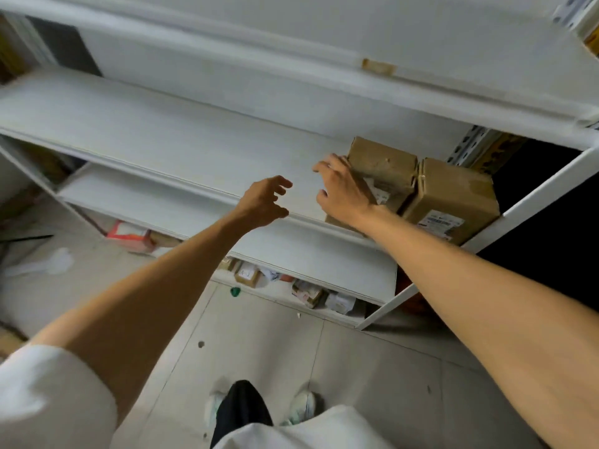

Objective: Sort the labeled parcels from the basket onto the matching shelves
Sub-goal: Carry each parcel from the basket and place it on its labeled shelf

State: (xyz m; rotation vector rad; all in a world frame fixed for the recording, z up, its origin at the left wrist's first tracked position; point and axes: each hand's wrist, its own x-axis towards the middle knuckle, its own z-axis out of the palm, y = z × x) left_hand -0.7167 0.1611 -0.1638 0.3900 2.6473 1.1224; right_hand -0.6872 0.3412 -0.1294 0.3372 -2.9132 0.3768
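Two brown cardboard parcels stand side by side at the right end of a white shelf (168, 137). My right hand (340, 189) lies against the left face of the left parcel (382, 170), fingers spread over its corner. The right parcel (453, 196) shows a white label on its front and touches the left one. My left hand (264, 200) hovers over the shelf's front edge, left of the parcels, fingers loosely curled and holding nothing. The basket is out of view.
A lower white shelf (155, 205) is bare. The bottom level holds several small parcels (304, 291) and a red-and-white box (129, 236). A white upright post (534, 196) bounds the shelf at right. A green scrap (235, 291) lies on the tiled floor.
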